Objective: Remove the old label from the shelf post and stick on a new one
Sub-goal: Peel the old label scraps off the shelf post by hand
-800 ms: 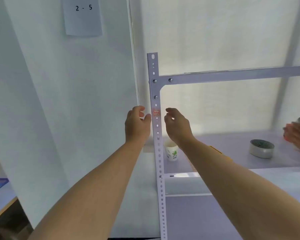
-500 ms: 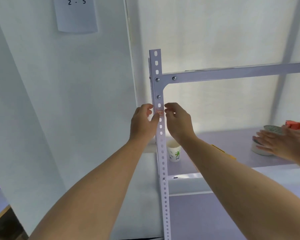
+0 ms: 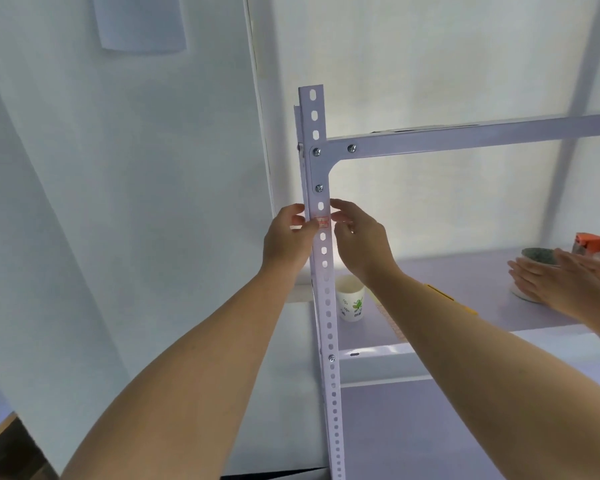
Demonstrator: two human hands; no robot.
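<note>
A head-worn camera looks up along a pale metal shelf post [image 3: 321, 306], punched with a column of holes and bolted near its top to a crossbar [image 3: 465, 133] running off to the right. A small red-printed label [image 3: 322, 222] is stuck flat across the front of the post, just below the lowest corner bolt.

The left hand [image 3: 288, 240] comes in from the left of the post. Its thumb lies on the label's left end and its fingers curl round behind the post, pinching the post at that height. The right hand [image 3: 361, 240] is just to the right of the post, its fingers curled in narrowly with the tips at the label's right end. It cannot be told whether they have caught that edge.

The label looks like thin, light paper that is likely to tear if pulled fast. The best hold is probably a corner lifted by a fingernail, then peeled slowly along the post. The post looks stiff and fixed, so it should take the steadying grip.

To the right of the post and lower down, a paper cup [image 3: 351, 299] stands on a shelf board [image 3: 465, 282]. Far to the right, another person's hand [image 3: 551, 282] rests by a roll of tape [image 3: 537, 258].
</note>
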